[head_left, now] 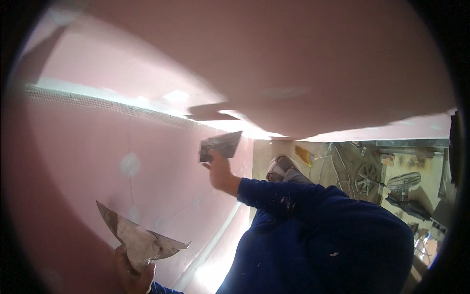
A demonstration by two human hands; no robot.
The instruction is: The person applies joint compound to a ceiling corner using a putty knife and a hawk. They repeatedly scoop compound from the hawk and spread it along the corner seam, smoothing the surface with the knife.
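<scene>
At the lower left, my left hand point(133, 274) grips a wide metal putty knife point(111, 218), its blade loaded with a pale lump of joint compound point(139, 240). My right hand point(221, 172) reaches out from a dark blue sleeve with its fingers closed on a second putty knife point(223, 147), a flat dark grey blade. That blade is close to the corner where two pink wallboard faces meet; whether it touches the wall I cannot tell. Mesh tape point(112, 106) runs along this corner, with whitish compound point(93, 91) beside it.
Pale filled patches point(129, 164) dot the pink wallboard point(78, 147). On the floor near my sandalled feet point(285, 162) lies a yellow broom head point(304, 155). Cables, a fan point(404, 181) and a round spoked base point(366, 179) stand farther right. Bright light falls along the corner.
</scene>
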